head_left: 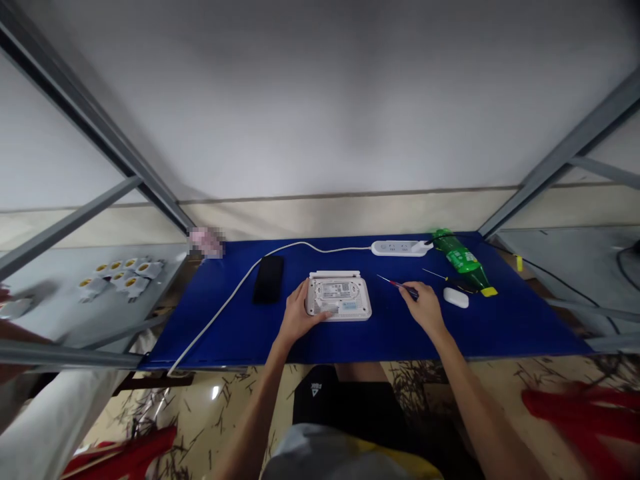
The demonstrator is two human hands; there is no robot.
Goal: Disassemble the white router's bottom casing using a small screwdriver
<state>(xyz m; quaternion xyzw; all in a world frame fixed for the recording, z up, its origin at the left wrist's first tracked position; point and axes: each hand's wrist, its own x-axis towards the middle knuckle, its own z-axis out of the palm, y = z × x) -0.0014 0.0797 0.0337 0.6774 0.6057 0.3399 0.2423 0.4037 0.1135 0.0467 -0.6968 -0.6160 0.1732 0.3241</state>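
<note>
A white router (354, 308) lies with its labelled underside up on the blue table top, its antenna bar folded along the far edge. My left hand (299, 315) grips its left side, thumb over the near edge and fingers along the side. To the right, my right hand (424, 307) is closed round the dark handle of a screwdriver (395, 283). Its thin shaft points up and left toward the router, tip apart from it. Just beyond that hand lies a second thin screwdriver (436, 274) with a dark handle. A small white rounded case (456, 297) rests beside it.
A black phone (269, 279) lies left of the router. A white power strip (395, 249) sits at the back, its cable (220, 310) running down the left. A green bottle (463, 259) lies at right. Several white lamp holders (123, 272) are on the neighbouring table. Grey metal posts (95, 100) flank the table.
</note>
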